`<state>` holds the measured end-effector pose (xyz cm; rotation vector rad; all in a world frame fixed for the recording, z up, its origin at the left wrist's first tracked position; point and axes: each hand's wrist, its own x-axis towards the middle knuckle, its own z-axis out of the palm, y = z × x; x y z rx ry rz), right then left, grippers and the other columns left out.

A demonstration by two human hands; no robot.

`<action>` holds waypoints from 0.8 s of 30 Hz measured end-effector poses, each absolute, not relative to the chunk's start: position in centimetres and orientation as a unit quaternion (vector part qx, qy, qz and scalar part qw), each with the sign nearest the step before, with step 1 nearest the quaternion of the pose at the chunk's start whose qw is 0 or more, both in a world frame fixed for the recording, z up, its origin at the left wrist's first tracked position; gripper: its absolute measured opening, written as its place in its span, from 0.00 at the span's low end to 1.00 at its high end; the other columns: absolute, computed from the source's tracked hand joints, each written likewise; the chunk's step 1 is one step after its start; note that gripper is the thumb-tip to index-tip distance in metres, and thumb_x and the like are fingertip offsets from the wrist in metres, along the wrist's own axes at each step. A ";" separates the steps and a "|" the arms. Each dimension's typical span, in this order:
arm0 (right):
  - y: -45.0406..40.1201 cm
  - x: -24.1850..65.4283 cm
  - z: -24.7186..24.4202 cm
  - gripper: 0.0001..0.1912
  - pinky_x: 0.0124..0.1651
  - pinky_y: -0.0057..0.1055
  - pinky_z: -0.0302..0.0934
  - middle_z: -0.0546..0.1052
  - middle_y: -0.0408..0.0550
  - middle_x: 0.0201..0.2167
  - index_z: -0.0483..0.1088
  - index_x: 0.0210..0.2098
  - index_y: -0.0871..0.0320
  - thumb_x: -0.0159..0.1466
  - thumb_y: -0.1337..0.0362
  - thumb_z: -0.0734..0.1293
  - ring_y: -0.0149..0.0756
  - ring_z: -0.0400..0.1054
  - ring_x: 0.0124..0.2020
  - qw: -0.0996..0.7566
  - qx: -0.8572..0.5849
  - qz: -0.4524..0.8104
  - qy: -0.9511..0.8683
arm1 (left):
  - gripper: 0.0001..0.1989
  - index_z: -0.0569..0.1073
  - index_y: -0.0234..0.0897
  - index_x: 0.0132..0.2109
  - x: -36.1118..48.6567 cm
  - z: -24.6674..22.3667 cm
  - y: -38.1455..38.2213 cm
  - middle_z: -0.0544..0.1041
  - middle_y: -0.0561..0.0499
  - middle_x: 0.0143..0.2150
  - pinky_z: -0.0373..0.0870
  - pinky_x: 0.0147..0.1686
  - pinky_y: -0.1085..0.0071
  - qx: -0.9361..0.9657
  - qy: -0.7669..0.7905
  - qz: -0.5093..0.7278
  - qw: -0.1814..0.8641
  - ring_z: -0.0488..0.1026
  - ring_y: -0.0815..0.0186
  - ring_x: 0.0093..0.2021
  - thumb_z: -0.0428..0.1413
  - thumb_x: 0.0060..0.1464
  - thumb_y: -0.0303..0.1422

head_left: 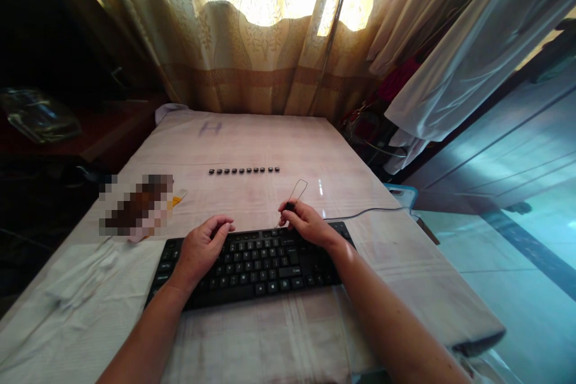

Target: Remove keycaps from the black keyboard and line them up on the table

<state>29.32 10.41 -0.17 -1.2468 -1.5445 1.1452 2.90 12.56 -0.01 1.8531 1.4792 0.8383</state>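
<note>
A black keyboard [256, 264] lies in front of me, its cable leading off to the right. My left hand [204, 246] rests over its left part near the far edge, thumb and fingers drawn together; whether anything is between them is hidden. Above the keyboard's far edge, my right hand [303, 220] pinches a thin wire keycap puller [300, 188], its loop pointing up and away. A small black piece that looks like a keycap [290, 206] shows at those fingertips. Beyond the hands, several black keycaps [241, 171] stand in a row on the tablecloth [252, 144].
A pixelated patch [137, 207] hides an object at the left, beside a small yellow item [178, 198]. A white cloth [90, 282] covers the near left. The cable [364, 212] crosses to the table's right edge. Curtains [252, 54] hang behind.
</note>
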 end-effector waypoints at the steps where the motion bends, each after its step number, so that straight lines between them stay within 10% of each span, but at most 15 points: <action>1: 10.5 29.3 -0.2 0.08 0.32 0.27 0.63 0.73 0.42 0.27 0.63 0.41 0.57 0.64 0.60 0.60 0.30 0.67 0.28 0.407 -0.494 0.459 -0.616 | 0.16 0.76 0.41 0.40 2.9 -0.1 12.5 0.83 0.50 0.34 0.72 0.41 0.67 0.702 0.560 0.318 0.305 0.79 0.58 0.38 0.51 0.53 0.45; 24: 12.2 29.1 3.5 0.08 0.43 0.31 0.62 0.76 0.48 0.35 0.72 0.40 0.59 0.66 0.67 0.61 0.35 0.69 0.36 0.178 -0.437 0.311 -0.825 | 0.15 0.76 0.41 0.39 2.8 -0.4 12.4 0.83 0.51 0.32 0.74 0.39 0.67 0.711 0.553 0.338 0.272 0.80 0.60 0.36 0.50 0.53 0.44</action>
